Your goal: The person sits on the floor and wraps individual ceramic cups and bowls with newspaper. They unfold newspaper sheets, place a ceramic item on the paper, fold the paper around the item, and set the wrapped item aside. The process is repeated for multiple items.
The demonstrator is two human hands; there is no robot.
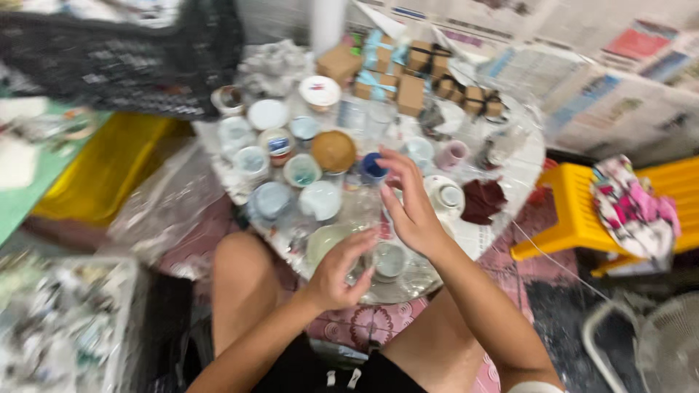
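**Both hands at a clear bottle on the low round table**

My left hand (341, 271) sits nearest me, fingers curled round the lower part of a clear bottle (362, 218). The frame is blurred, so I cannot tell how firmly that hand is closed on it. My right hand (411, 207) is open, palm turned toward the bottle's right side, fingers spread and raised beside its upper half; whether the palm touches the plastic I cannot tell.

The bottle stands roughly upright between my two hands, its long axis running from my left hand up and away to a blue cap (373, 167) just beyond my right fingertips. The left hand is the nearer one to the bottle's base; the right is nearer the cap.

Just under my hands, at the table (518, 175) edge, lie clear dishes, too smeared to make out. Beyond my left hand stands a crowd of small white and pale blue pots (271, 198), with a brown round lid (333, 151) among them. To the right of my right hand lies a dark red cloth (483, 199). Farthest off are small brown boxes (411, 92) with ribbons. Well to the right stands a yellow stool (575, 211).
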